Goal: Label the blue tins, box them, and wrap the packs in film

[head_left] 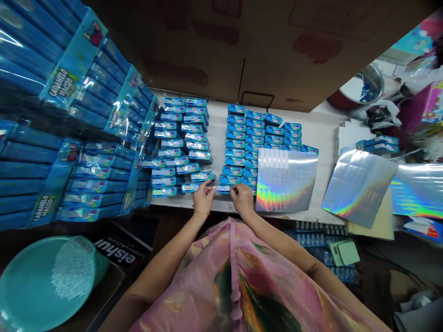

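My left hand and my right hand meet at the near end of a column of small blue boxes. Between my fingertips lies a small pale sticker strip, against the front of the nearest box. Both hands are closed, thumb and fingers pinched near the strip's two ends. Just right of my right hand lies a silvery holographic sticker sheet, with white bare strips at its top left, covering some boxes. More blue boxes stand in columns beyond my left hand.
Tall stacks of wrapped blue packs rise at the left. A large cardboard carton closes off the back of the white table. More holographic sheets overlap the right edge. A turquoise basin with white pellets sits low left.
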`<state>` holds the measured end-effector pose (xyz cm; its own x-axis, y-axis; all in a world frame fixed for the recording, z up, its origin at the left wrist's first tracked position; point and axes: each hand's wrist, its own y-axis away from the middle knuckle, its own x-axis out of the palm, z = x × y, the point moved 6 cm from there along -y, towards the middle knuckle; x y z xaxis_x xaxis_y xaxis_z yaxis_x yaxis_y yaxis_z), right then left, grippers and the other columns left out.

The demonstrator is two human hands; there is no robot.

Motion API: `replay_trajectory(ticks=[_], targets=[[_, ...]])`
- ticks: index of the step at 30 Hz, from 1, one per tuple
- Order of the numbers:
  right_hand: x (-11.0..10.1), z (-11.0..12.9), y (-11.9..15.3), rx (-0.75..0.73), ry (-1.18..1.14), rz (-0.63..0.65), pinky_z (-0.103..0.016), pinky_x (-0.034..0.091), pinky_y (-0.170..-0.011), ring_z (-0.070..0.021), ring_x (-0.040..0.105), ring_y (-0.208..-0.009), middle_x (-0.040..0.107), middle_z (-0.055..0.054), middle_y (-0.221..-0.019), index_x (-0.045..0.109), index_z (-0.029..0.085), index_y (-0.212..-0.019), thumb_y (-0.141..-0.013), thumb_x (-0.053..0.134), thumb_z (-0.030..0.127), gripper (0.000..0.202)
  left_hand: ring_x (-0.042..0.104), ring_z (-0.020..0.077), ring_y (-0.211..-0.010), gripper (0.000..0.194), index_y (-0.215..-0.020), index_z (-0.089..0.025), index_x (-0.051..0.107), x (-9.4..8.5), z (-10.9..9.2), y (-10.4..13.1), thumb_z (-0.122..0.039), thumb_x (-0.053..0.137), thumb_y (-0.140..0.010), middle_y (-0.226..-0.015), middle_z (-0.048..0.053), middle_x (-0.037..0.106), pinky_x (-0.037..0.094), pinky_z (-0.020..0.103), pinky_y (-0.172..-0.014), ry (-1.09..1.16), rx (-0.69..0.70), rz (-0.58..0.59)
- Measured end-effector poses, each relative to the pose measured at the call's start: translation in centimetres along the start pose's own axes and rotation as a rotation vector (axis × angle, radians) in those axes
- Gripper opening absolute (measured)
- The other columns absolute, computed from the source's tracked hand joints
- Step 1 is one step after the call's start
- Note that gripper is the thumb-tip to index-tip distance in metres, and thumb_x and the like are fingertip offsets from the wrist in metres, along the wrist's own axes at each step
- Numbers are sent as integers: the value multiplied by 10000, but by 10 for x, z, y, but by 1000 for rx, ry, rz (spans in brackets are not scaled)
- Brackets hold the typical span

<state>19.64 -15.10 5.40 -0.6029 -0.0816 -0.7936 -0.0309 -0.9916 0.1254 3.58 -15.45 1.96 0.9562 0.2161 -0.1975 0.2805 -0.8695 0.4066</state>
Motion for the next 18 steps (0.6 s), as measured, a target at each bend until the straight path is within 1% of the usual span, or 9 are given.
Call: replay_trajectory(ticks=[3, 5, 6, 7, 9, 11, 13, 15, 18], targets=[[1, 2, 0, -80, 207, 39, -326, 338, -696, -215, 494, -765, 607, -86, -788, 626, 166, -786, -825, 459, 288, 211, 543, 112, -461, 382, -976, -147, 565, 3, 9, -1, -281, 629, -624, -609, -8, 597, 444, 230, -475, -24, -50, 5], [-2, 4, 3, -139, 302, 58, -335, 324, -700, -222, 481, -793, 597, -100, -845, 618, 161, -927, -854, 408, 294, 259, 543, 108, -441, 363, -990, -154, 557, 4, 13, -1, -281, 604, -653, -619, -10, 600, 438, 221, -456, -76, -50, 24], [-3, 6, 5, -179, 343, 83, -338, 317, -700, -223, 473, -806, 588, -102, -871, 598, 171, -1005, -868, 377, 283, 283, 551, 108, -448, 350, -1002, -154, 554, 4, 13, -1, -281, 580, -677, -646, -2, 611, 443, 223, -464, -123, -22, 33], [-4, 8, 8, -224, 384, 119, -340, 310, -699, -223, 464, -820, 577, -101, -896, 568, 190, -1075, -877, 351, 267, 304, 567, 113, -477, 332, -1014, -153, 554, 4, 12, 0, -276, 547, -705, -688, 13, 626, 456, 231, -488, -186, 24, 40], [-3, 11, 15, -302, 465, 217, -341, 298, -695, -219, 447, -840, 553, -99, -934, 500, 230, -1177, -878, 332, 218, 343, 608, 134, -590, 310, -1034, -150, 559, 3, 6, -1, -245, 473, -751, -801, 52, 652, 487, 260, -586, -342, 139, 43], [-4, 10, 19, -345, 529, 301, -342, 290, -697, -216, 436, -856, 531, -103, -963, 446, 237, -1230, -859, 352, 172, 388, 625, 163, -757, 320, -1046, -144, 569, 3, -3, -1, -202, 411, -774, -916, 82, 656, 487, 300, -725, -496, 257, 32], [-8, 6, 19, -366, 559, 343, -341, 290, -699, -215, 431, -867, 518, -108, -985, 418, 225, -1255, -846, 365, 149, 420, 606, 192, -891, 337, -1051, -135, 580, 4, -11, 0, -190, 377, -787, -996, 99, 645, 454, 334, -828, -603, 344, 33], [-17, -1, 18, -381, 559, 353, -341, 294, -696, -215, 428, -869, 512, -108, -1010, 421, 227, -1255, -849, 360, 156, 416, 590, 211, -952, 353, -1068, -125, 581, 8, -16, 5, -221, 363, -807, -1037, 110, 636, 434, 348, -866, -643, 370, 53], [-29, -8, 16, -429, 534, 353, -344, 301, -695, -215, 425, -873, 511, -107, -1034, 413, 238, -1262, -863, 339, 170, 411, 580, 218, -990, 417, -1163, -121, 526, 13, -14, 17, -316, 351, -838, -1108, 122, 608, 435, 341, -866, -625, 298, 71]])
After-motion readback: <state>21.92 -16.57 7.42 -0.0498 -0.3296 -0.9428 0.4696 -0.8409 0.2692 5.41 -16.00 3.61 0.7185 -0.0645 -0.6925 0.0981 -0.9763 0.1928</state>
